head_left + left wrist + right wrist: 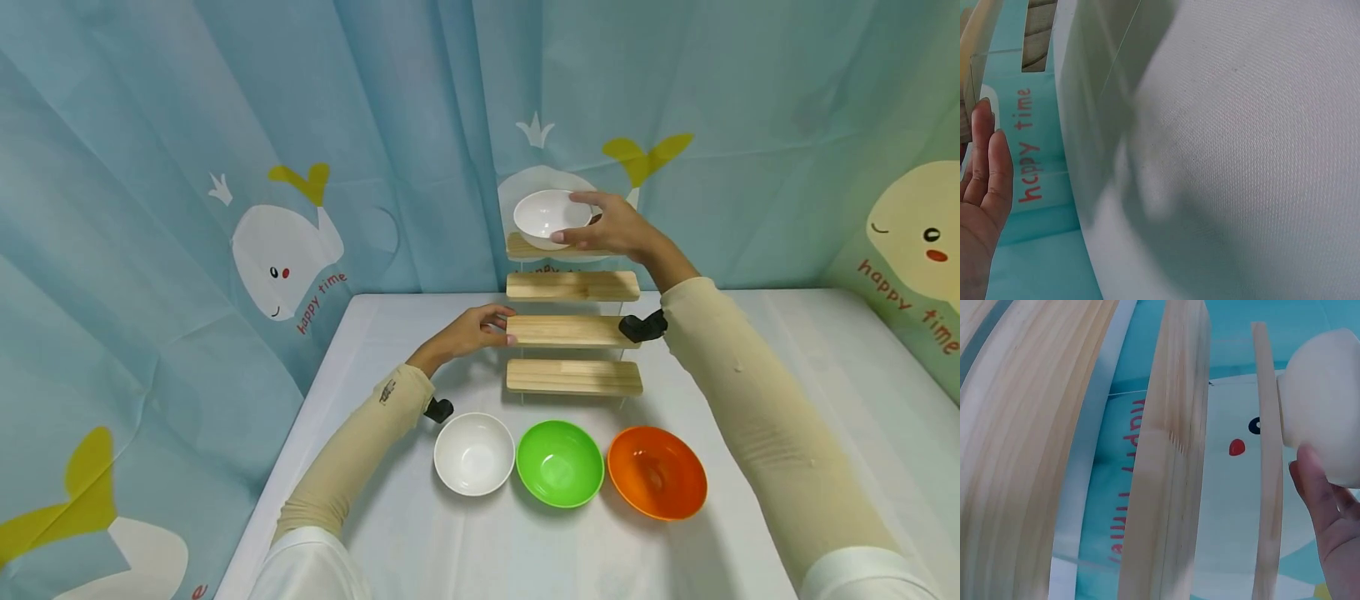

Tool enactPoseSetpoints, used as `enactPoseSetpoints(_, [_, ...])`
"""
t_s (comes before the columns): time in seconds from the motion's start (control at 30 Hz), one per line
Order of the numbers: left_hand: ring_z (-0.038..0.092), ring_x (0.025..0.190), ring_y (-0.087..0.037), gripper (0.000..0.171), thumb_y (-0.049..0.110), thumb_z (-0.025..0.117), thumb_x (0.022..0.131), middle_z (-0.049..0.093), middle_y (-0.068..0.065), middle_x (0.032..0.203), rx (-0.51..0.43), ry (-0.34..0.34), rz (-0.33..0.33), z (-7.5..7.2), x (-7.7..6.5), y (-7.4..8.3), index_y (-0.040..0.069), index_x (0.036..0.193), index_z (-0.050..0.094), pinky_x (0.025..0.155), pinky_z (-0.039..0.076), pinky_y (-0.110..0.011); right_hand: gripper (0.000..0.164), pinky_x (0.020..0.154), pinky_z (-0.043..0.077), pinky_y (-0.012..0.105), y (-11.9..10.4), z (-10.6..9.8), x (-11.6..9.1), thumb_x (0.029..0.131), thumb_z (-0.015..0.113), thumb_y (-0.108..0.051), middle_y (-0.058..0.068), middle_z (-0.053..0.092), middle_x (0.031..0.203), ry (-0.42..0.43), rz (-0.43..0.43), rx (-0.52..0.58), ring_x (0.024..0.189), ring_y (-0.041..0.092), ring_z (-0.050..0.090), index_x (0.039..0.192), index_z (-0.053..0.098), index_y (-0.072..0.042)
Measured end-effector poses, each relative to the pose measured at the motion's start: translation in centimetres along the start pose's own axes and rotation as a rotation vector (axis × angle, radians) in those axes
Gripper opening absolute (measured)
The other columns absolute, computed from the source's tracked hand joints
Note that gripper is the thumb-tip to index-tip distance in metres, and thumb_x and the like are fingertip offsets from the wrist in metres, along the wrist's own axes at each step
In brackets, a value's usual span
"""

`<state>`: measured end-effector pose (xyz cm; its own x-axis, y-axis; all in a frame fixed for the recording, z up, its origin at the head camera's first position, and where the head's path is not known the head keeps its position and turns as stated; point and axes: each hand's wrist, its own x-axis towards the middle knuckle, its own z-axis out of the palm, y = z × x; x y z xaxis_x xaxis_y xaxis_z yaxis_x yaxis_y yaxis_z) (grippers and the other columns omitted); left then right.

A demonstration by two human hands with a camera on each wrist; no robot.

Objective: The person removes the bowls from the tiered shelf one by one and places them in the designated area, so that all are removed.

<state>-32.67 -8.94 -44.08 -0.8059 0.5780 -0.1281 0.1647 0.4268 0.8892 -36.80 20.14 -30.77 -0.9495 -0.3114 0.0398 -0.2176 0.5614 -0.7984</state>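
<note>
My right hand [618, 227] grips a white bowl [542, 212] by its right side, thumb at the near side and fingers at the far rim. This bowl is at the top board [1269, 469] of a tiered wooden display rack [572, 287]; the right wrist view shows its base right at that board. At the rack's left side, my left hand [465, 332] holds the end of a lower board [573, 331] between thumb and fingers. In the left wrist view, the fingers [999, 169] reach up along the board's end, and the thumb is mostly hidden.
In front of the rack, a white bowl [474, 454], a green bowl [560, 463] and an orange bowl [657, 473] stand in a row on the white tabletop [517, 550]. A blue curtain [420, 150] with printed whales hangs close behind the rack.
</note>
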Motion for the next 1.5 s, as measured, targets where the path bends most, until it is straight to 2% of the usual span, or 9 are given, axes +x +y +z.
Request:
enactPoseSetpoints(0.27, [0.059,0.118,-0.025,0.054,0.028,0.073,0.094,0.056,-0.010,0.132,0.006,0.007,0.012,0.0,-0.2,0.0,0.017,0.143,0.054,0.095,0.052,-0.038,0.095,0.075,0.050,0.021,0.1,-0.6,-1.0,0.084,0.081,-0.039,0.021,0.045,0.149,-0.008,-0.026,-0.002,0.119,0.034,0.056,0.160,0.029,-0.015])
enactPoseSetpoints(0.5, [0.061,0.116,-0.024,0.054,0.027,0.073,0.093,0.057,-0.009,0.131,0.004,0.009,0.018,0.0,0.0,-0.1,0.018,0.143,0.054,0.094,0.053,-0.038,0.092,0.076,0.049,0.021,-0.2,-1.2,-2.4,0.084,0.082,-0.033,0.019,0.043,0.151,-0.012,-0.055,0.004,0.120,0.033,0.056,0.159,0.031,-0.017])
enactPoseSetpoints(0.73, [0.060,0.117,-0.024,0.054,0.028,0.073,0.094,0.056,-0.009,0.135,0.003,0.007,0.016,0.0,0.0,-0.2,0.018,0.143,0.054,0.095,0.053,-0.038,0.091,0.078,0.047,0.017,0.3,-1.7,-4.4,0.083,0.084,-0.025,0.012,0.031,0.160,-0.009,-0.085,0.008,0.126,0.036,0.054,0.158,0.033,-0.014])
enactPoseSetpoints(0.97, [0.060,0.117,-0.025,0.053,0.027,0.073,0.094,0.057,-0.010,0.132,0.002,0.007,0.014,-0.1,-0.2,-0.3,0.018,0.143,0.054,0.097,0.052,-0.041,0.088,0.076,0.045,0.015,1.2,-2.1,-6.5,0.082,0.085,-0.020,0.012,0.042,0.148,0.023,-0.135,-0.056,0.109,0.028,0.057,0.156,0.038,-0.010])
enactPoseSetpoints(1.1, [0.060,0.118,-0.025,0.053,0.027,0.072,0.094,0.057,-0.010,0.132,0.010,0.013,0.014,-0.1,-0.3,-0.1,0.018,0.143,0.054,0.096,0.052,-0.039,0.086,0.076,0.048,0.014,1.7,-2.3,-7.7,0.082,0.085,-0.017,0.010,0.039,0.151,0.020,-0.137,-0.048,0.108,0.023,0.057,0.155,0.039,-0.011])
enactPoseSetpoints(1.27, [0.060,0.118,-0.026,0.053,0.027,0.073,0.094,0.058,-0.011,0.131,0.011,0.019,0.007,-0.2,-0.5,0.0,0.018,0.143,0.054,0.095,0.051,-0.039,0.085,0.075,0.051,0.015,2.5,-2.5,-9.1,0.081,0.084,-0.009,0.008,0.040,0.147,0.014,-0.153,-0.028,0.100,0.012,0.059,0.154,0.041,-0.008])
enactPoseSetpoints(1.5, [0.061,0.116,-0.026,0.054,0.028,0.073,0.093,0.058,-0.010,0.130,0.004,0.011,0.012,-0.2,-0.4,-0.1,0.018,0.143,0.054,0.095,0.051,-0.040,0.086,0.076,0.052,0.014,3.6,-2.8,-11.3,0.079,0.084,-0.005,0.009,0.036,0.152,0.008,-0.154,-0.031,0.101,0.011,0.056,0.154,0.040,-0.007])
